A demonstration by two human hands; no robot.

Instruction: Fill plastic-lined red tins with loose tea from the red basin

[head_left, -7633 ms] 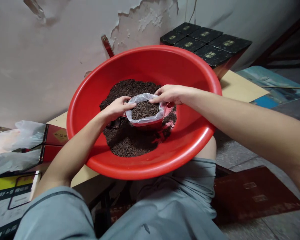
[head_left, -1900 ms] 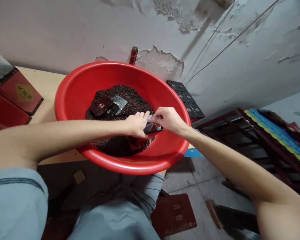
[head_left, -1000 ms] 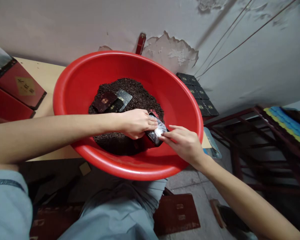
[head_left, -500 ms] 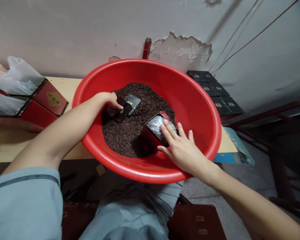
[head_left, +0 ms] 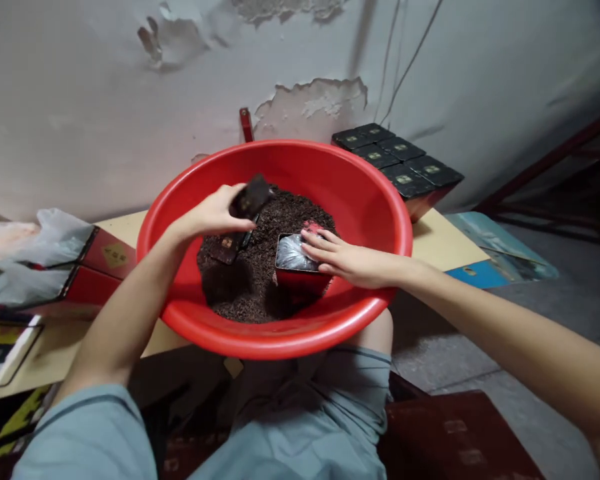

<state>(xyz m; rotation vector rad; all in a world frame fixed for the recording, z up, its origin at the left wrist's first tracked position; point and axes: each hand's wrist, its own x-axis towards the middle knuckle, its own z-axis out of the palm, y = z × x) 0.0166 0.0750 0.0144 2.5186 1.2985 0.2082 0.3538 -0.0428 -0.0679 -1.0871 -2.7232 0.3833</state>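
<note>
On your left, red boxes (head_left: 111, 257) topped with plastic bags (head_left: 53, 240) sat on the pale board (head_left: 450, 243) along the peeling wall (head_left: 105, 100), then came the red basin (head_left: 275, 347), and black-topped tins (head_left: 403, 160) stood right of it. Your left hand (head_left: 213, 212) gripped a dark lid (head_left: 255, 195) between thumb and fingers — raised over the dark flakes (head_left: 297, 205) in the basin. Your right hand (head_left: 350, 260) lay unclenched — fingers outstretched, tips on the crumpled plastic (head_left: 290, 253) in the mouth of the open tin (head_left: 303, 283), which sat inside the basin.
</note>
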